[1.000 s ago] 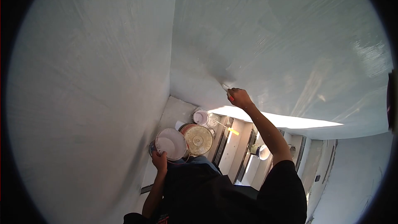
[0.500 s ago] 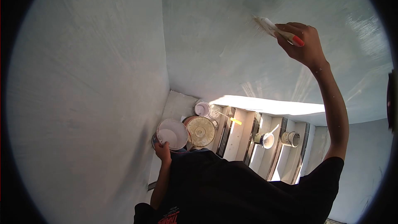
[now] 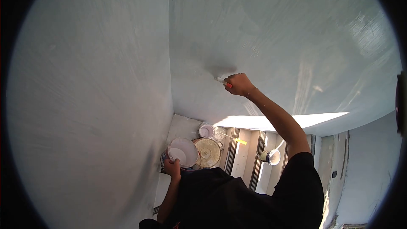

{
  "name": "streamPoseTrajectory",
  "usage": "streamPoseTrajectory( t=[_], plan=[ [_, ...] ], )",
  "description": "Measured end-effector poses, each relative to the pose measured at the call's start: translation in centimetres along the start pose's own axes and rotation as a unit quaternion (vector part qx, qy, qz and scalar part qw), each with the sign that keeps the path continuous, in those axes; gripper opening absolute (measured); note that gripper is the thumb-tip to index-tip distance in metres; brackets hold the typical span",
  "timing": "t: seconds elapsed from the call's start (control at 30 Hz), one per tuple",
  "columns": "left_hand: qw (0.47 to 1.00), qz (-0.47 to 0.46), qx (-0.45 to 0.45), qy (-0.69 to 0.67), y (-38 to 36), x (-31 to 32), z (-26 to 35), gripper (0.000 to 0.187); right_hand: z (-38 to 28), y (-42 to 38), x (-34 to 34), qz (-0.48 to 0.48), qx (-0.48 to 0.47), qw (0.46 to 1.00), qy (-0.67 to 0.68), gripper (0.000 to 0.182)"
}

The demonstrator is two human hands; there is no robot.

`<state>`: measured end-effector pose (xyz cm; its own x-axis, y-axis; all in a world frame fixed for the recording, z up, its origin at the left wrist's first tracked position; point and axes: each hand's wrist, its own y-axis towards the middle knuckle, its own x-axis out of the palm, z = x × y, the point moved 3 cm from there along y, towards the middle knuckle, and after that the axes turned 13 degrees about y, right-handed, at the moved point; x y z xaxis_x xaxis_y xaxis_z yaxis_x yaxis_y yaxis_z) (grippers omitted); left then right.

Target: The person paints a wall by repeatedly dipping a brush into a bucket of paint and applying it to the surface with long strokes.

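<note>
My right hand (image 3: 240, 85) is closed round the handle of a paintbrush (image 3: 220, 79), its red handle end showing by the fist. The bristle end is right at the grey-green wall (image 3: 271, 29), with a shadow just above it. Low in the view, my left hand (image 3: 173, 167) grips the rim of a paint bucket (image 3: 185, 152). Pale paint shows inside this bucket, which is held beside the left wall (image 3: 93, 101).
Next to the held bucket stands a large round lidded tub (image 3: 209, 152). Behind it are a small pail (image 3: 206, 131) of pale paint and a yellow-ended tool (image 3: 241, 141). Steps (image 3: 246, 152) run to the right, with a paint can (image 3: 274, 157) on one.
My right hand has swept the brush left and down along the wall, toward the corner. The left hand still holds the bucket, slightly lower in view.
</note>
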<state>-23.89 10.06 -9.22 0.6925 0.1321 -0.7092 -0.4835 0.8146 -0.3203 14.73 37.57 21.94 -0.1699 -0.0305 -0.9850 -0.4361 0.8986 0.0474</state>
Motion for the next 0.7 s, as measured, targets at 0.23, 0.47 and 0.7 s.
streamPoseTrajectory(
  t=[0.23,0.47,0.7],
  plan=[
    [0.999,0.027,-0.005,-0.042,-0.7,-1.2,0.8,0.034,-6.1,-1.2,-28.2,0.154,-0.048,0.981,-0.106,0.015],
    [1.0,0.017,0.0,-0.013,-0.7,-1.4,1.0,0.035,-13.2,-4.2,-40.3,0.293,-0.069,0.929,-0.214,0.02],
    [1.0,0.01,-0.007,0.001,-1.3,-1.6,1.3,0.036,-5.4,-6.0,-6.5,0.036,-0.009,0.997,0.069,0.013]
  ],
)
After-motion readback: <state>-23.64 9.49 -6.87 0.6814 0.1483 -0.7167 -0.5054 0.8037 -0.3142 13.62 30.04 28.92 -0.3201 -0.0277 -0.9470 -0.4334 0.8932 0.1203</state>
